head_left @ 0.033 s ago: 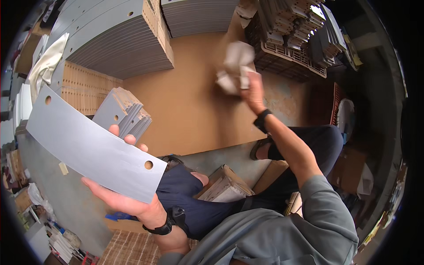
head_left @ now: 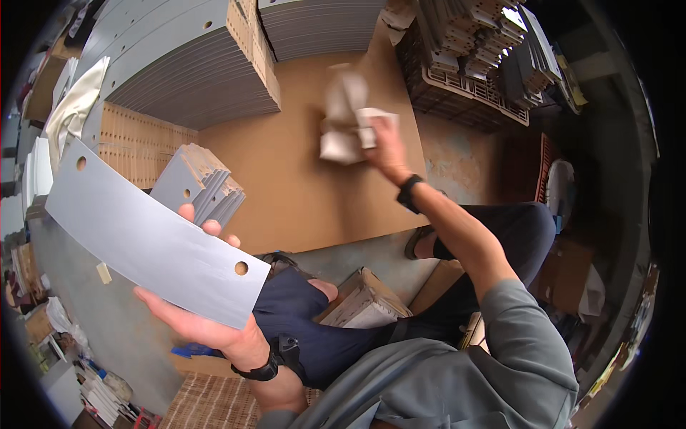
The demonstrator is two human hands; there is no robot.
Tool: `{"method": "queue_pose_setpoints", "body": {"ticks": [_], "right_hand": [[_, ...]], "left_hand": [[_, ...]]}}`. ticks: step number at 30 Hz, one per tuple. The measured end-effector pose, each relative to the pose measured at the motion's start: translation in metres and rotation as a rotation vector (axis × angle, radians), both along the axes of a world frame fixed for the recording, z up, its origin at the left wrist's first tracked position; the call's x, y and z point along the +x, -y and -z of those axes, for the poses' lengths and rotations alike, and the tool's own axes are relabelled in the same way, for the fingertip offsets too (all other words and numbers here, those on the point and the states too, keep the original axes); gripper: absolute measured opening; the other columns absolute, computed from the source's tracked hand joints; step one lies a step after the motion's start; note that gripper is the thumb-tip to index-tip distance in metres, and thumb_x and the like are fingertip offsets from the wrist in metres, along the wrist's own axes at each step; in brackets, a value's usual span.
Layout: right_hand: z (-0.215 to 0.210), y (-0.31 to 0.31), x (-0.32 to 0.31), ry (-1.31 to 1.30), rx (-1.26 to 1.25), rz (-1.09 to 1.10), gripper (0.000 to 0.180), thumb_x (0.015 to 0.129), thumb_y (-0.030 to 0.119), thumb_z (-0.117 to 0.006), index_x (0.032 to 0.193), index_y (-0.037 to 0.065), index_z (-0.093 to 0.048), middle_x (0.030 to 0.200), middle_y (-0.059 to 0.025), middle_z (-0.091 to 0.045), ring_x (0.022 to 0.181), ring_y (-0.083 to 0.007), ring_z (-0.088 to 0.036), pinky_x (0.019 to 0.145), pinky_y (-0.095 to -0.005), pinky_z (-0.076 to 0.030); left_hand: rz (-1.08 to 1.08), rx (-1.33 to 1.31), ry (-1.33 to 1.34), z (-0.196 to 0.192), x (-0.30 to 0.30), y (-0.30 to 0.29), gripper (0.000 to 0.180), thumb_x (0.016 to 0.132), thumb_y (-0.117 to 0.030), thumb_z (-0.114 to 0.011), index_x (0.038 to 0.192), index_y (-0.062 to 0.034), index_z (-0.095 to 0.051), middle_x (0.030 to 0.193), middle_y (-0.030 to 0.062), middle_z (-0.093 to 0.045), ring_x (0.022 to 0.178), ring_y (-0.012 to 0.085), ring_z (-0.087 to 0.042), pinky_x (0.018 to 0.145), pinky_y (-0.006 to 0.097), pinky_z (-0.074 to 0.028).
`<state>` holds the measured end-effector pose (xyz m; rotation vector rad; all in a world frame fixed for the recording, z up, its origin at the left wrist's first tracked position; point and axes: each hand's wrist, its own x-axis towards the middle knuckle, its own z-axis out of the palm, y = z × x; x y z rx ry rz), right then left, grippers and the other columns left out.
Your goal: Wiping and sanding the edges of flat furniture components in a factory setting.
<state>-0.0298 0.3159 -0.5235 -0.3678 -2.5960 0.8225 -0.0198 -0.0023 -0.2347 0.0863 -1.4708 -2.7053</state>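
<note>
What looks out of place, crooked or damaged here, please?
A small pale piece lies alone on the floor, looking stray. The short stack of grey panels sits staggered, unlike the neat large stack beyond it. No damage shows on the panel in the left hand.

Upper right: a brown plastic crate with slotted sides is noted. Nearer, a red crate is seen, with a whitish bundle just beside it. Below these, a brown carton is partly lost in shadow. Left: a cream cloth is draped; a small pale block is seen on the grey floor. Lower left: a blue object, kind not made out, is noted near a brown woven surface. Lower centre: a cardboard box is seen.
</note>
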Motion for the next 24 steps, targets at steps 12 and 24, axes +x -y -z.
{"method": "queue_pose_setpoints", "body": {"ticks": [12, 24], "right_hand": [[0.062, -0.147, 0.004, 0.405, 0.107, 0.543, 0.035, 0.084, 0.011, -0.063, 0.119, 0.005, -0.065, 0.105, -0.0230, -0.069, 0.104, -0.0431, -0.065, 0.091, -0.0503, -0.054], [0.045, -0.046, 0.136, 0.243, 0.232, -0.029, 0.057, 0.070, -0.004, -0.065, 0.124, 0.014, -0.065, 0.120, -0.0180, -0.058, 0.112, -0.0429, -0.055, 0.093, -0.0496, -0.050]], "left_hand": [[0.064, -0.050, 0.095, 0.014, 0.003, 0.000, 0.075, 0.108, -0.059, -0.023, 0.158, -0.0038, -0.032, 0.144, 0.0290, -0.052, 0.110, 0.0368, -0.064, 0.080, 0.050, -0.061], [0.147, 0.081, 0.016, 0.015, 0.003, 0.005, 0.077, 0.105, -0.062, -0.029, 0.158, -0.0060, -0.034, 0.142, 0.0279, -0.053, 0.115, 0.0394, -0.063, 0.090, 0.053, -0.057]]}}
